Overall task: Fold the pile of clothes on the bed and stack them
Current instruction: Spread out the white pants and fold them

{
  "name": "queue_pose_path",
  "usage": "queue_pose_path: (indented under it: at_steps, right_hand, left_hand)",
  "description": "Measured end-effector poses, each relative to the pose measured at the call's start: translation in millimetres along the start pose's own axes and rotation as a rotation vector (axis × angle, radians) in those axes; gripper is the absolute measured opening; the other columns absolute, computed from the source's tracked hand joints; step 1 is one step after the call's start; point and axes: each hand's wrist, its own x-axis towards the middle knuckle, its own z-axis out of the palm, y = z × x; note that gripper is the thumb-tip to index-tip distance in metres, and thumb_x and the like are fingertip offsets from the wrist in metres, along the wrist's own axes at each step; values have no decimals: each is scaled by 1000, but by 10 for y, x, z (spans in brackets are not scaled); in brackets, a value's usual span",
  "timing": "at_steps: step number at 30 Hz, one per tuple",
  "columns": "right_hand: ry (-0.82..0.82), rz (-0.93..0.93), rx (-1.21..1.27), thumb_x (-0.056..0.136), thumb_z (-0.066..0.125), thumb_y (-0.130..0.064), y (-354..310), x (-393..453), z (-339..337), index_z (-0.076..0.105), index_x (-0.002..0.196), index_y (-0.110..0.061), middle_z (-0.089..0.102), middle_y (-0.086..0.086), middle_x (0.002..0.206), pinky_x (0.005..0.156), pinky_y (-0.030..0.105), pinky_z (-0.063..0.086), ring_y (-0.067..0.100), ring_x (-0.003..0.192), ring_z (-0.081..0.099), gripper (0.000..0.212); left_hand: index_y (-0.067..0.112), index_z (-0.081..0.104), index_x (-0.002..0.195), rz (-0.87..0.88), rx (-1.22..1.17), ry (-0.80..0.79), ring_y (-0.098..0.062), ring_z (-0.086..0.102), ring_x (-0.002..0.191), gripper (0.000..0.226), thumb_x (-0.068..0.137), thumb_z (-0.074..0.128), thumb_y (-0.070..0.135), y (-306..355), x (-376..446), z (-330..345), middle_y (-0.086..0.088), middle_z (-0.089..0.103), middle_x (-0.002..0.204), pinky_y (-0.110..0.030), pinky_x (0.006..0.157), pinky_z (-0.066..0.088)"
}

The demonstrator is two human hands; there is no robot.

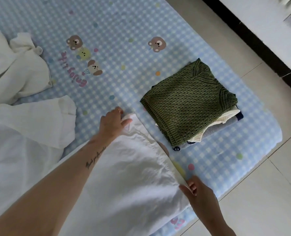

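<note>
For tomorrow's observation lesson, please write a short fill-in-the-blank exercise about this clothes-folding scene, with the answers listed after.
1. The top of the folded stack is a knitted sweater coloured ____.
2. Both the left hand and right hand pinch the edge of a ____ garment.
3. The bed sheet is printed with cartoon ____.
4. The stack sits near the bed's ____ corner.

Answers: green; white; bears; right

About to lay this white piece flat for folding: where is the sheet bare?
Bare checked sheet runs from the bear prints to the far edge, between the crumpled white clothes and the folded stack. The near side is crowded.
</note>
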Motion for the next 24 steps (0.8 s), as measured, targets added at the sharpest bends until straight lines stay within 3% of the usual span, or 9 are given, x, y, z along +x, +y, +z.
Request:
queue_pose_path:
  at_steps: [4,7,9,11,13,16,20,24]
  right_hand:
    - [28,-14,37,85,67,-31,14,-17,22,48,71,-31,59,-7,68,59,28,42,17,66,56,24]
    - [61,-4,-4,87,65,-23,-32,40,12,59,90,-21,60,-9,88,64,33,45,22,74,56,7]
    - [269,-86,-182,85,67,-20,-70,68,46,61,109,-14,59,2,103,70,39,47,27,88,59,25]
    - [441,-351,-298,90,56,-31,-333,31,248,56,122,-13,57,10,120,85,42,43,29,110,54,37]
    - [316,-679,-343,96,39,-37,-706,23,614,45,138,-17,46,8,143,105,43,30,26,133,39,47]
    - [31,-973,-606,96,34,-41,-1014,171,1123,37,145,-20,31,5,153,109,49,22,27,140,32,53]
    - [68,-865,-846,95,26,-40,-790,782,837,38,143,-17,26,5,153,109,49,27,28,139,34,55]
    - [199,-582,-795,101,12,-39,-892,827,727,36,143,0,31,19,151,107,54,31,36,137,35,62]
  left_hand:
    - [9,60,99,121,58,81,-31,59,98,17,93,53,23,35,-50,80,-10,65,97,-36,78,33]
    - [9,59,107,61,-20,115,-30,55,103,20,93,52,21,231,43,75,-11,63,109,-38,85,38]
    - [8,52,124,17,-87,187,-30,48,116,32,94,52,21,275,-112,99,-13,55,125,-41,97,39]
    - [4,44,135,17,-144,326,-31,41,130,40,97,48,18,193,-577,221,-16,46,138,-43,108,35]
    - [3,38,140,-7,-153,382,-29,32,139,43,99,41,17,13,-1256,453,-17,38,147,-42,113,29]
    - [6,22,147,-132,-127,280,-21,13,146,54,100,24,33,-509,-2244,839,-15,22,154,-39,117,15]
    - [27,3,150,-324,-54,181,-9,-4,146,60,97,8,52,-1375,-3240,1044,4,-4,159,-30,116,3]
    - [30,4,150,-527,19,198,-5,-2,145,61,95,9,57,-1935,-3954,914,8,-4,159,-26,115,2]
